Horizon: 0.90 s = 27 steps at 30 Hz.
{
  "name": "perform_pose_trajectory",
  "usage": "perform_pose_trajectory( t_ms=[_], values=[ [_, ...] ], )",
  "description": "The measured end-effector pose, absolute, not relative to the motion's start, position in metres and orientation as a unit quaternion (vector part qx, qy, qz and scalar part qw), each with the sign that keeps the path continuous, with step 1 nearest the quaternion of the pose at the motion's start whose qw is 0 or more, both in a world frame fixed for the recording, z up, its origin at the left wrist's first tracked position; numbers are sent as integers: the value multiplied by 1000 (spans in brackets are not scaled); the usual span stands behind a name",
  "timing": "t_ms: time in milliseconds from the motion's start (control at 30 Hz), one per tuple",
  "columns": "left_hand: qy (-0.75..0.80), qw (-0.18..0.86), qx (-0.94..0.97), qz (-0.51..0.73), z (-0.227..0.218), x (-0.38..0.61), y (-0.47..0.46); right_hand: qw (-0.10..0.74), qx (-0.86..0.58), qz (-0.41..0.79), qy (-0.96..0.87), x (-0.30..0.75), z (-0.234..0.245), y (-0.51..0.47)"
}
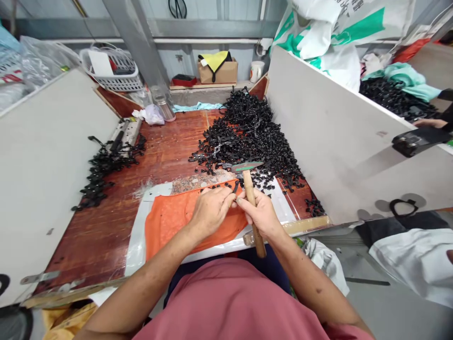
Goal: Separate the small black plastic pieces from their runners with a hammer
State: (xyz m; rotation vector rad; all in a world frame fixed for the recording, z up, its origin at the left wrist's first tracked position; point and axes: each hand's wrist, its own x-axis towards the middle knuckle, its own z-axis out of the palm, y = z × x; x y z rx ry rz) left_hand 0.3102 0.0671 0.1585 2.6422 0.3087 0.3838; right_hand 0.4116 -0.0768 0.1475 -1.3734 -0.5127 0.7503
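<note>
My right hand (264,215) is closed round the wooden handle of a hammer (249,189), whose narrow green-and-grey head points away from me. The thumb and forefinger of that hand reach toward my left fingertips. My left hand (212,208) is closed in a pinch beside them, at a small black plastic part (236,187); the fingertips hide much of the contact. Both hands are over an orange cloth (173,222) on the bench. Just beyond them spreads a large heap of small black plastic parts (251,123).
A smaller pile of black parts (102,165) lies on the left of the red-brown bench (159,146). White partitions (318,127) flank both sides. A steel flask (164,106), basket (111,71), cardboard box (217,73) and mug (256,71) stand behind. Another person's hand (432,123) shows past the right partition.
</note>
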Motion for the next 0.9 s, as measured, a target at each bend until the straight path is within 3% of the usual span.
perform_pose_trajectory(
  t_ms=[133,233,333,500,600,667,900],
  values=[
    [165,341,920,97,148,292,86,664,-623,338,-239,409,134,-87],
    [139,359,917,101,145,281,90,656,-624,351,-240,408,127,-90],
    [128,301,934,142,142,274,82,658,-619,358,-237,405,129,-88],
    [157,92,961,208,131,268,65,657,-629,350,-226,397,139,-80],
    [151,47,965,210,125,265,58,632,-643,362,-237,391,137,-76],
    [146,70,969,186,125,262,56,624,-648,362,-243,386,135,-75],
    [55,325,942,62,138,245,64,559,-637,428,-314,384,132,-92]
  ],
)
